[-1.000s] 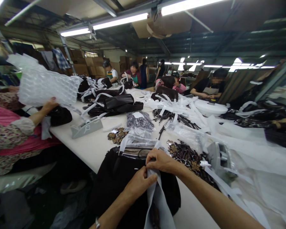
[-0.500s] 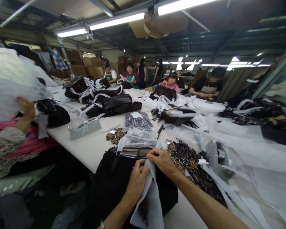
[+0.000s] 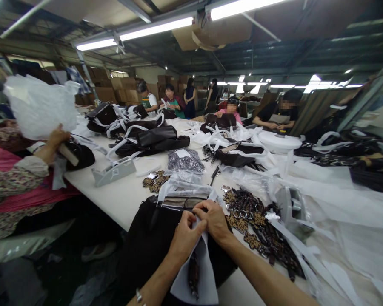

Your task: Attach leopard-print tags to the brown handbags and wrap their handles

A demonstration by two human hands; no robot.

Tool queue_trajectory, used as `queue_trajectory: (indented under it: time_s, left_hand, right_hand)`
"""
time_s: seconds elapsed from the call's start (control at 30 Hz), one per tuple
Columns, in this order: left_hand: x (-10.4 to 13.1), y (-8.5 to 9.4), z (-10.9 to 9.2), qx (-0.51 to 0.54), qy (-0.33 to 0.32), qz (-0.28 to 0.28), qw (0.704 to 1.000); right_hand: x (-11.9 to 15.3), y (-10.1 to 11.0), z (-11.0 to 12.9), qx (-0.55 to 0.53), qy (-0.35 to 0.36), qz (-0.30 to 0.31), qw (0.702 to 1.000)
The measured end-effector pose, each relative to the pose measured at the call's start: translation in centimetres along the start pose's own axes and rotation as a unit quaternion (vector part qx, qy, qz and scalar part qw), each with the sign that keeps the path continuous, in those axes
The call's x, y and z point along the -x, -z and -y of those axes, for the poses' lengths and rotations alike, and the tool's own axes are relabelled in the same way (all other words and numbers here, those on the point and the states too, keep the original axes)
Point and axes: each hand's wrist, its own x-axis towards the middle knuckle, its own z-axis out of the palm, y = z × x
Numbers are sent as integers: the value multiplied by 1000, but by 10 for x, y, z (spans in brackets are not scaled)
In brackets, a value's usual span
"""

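While white sheet [image 3: 208, 272] hangs below, left fingers [image 3: 187, 218] and right fingers [image 3: 203, 207] pinch its top.

Matt dark cloth-like bag [image 3: 147, 246], smooth whitish paper-like sheet [image 3: 207, 280], shiny metal rings [image 3: 241, 213].

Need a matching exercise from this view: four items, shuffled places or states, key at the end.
Items
1. Left hand and right hand
2. Translucent wrap
3. White label
4. Bracelet

Places or states
A. Around the left wrist
B. On a clear bag of small items
C. Close together at the top of a white sheet, in front of a dark bag
D. Held up by a co-worker's hand

Pairs: 1-C, 2-D, 3-B, 4-A
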Motion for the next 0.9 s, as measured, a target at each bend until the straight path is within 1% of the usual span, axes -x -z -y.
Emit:
queue_trajectory:
  time_s: [0.1,0.17,0.27,0.33,0.4,0.47,0.53,0.57,0.63,0.7,0.77,0.83,0.9]
  left_hand:
    - [-4,-1,4,29,-15,3,999]
    - [-4,-1,5,59,-21,6,998]
    - [-1,-1,6,97,0,6,995]
    - [3,-1,4,112,11,5,994]
    - [7,0,2,113,12,3,994]
    - [9,2,-1,100,13,-1,995]
    - [10,5,-3,76,6,-5,997]
    - [11,6,-4,63,2,-6,998]
    - [11,7,-7,45,-3,-4,999]
    - [11,7,-9,33,-5,0,999]
    - [12,6,-11,25,-10,4,1000]
    - [11,5,-10,17,-9,7,1000]
    - [9,5,-5,10,-3,10,1000]
  right_hand:
    - [-2,0,-3,6,-4,10,1000]
    - [-5,2,-4,3,-3,27,1000]
    - [-11,12,-4,-2,4,44,999]
    - [-14,24,-2,2,6,23,1000]
    - [-15,42,-1,6,7,-25,1000]
    - [-12,69,-3,5,2,-81,997]
    - [-6,104,-12,9,-23,-131,991]
    - [-1,125,-21,20,-48,-154,987]
    - [12,170,-45,61,-100,-196,974]
    - [27,214,-75,116,-159,-262,945]
    - [43,251,-104,146,-222,-309,913]
    - [57,274,-128,120,-295,-319,893]
    - [67,281,-145,77,-339,-299,889]
